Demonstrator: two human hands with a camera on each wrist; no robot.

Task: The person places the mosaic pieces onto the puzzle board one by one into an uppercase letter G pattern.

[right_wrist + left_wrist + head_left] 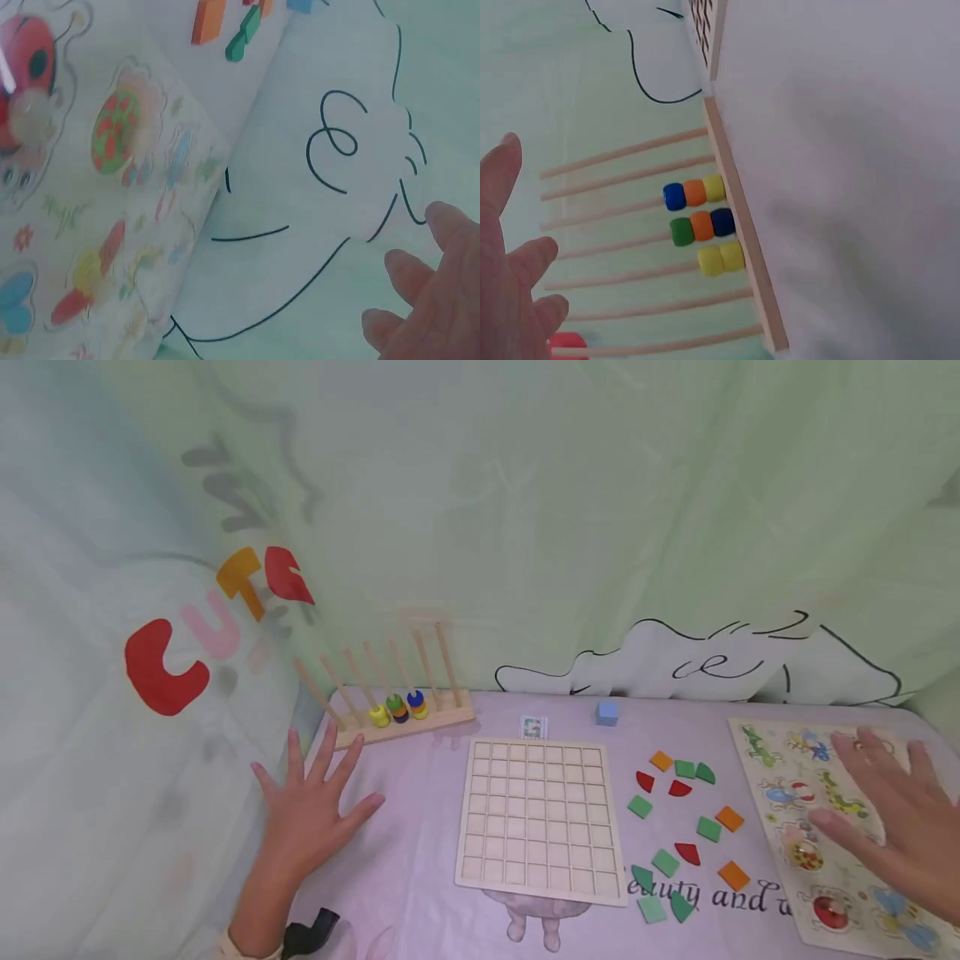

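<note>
My left hand [306,814] is spread wide at the left, fingers straight and holding nothing. Just beyond it stands a wooden peg rack [442,717] with several upright pegs. Three of its pegs carry beads: yellow beads [721,259], a green, orange and dark blue stack [702,226], and a blue, orange and yellow stack [694,193]. At the right, my right hand [903,818] is held over the insect puzzle board [783,827], fingers apart with nothing in them. Between the hands lies a wooden grid board [537,818] whose squares hold no pieces.
Several green square tiles [708,828], orange tiles [730,818] and red quarter-circle pieces [687,854] lie scattered right of the grid. A blue cube [607,713] and a small patterned card [534,727] sit behind it. A black object [311,933] lies near my left wrist. Printed curtains hang behind.
</note>
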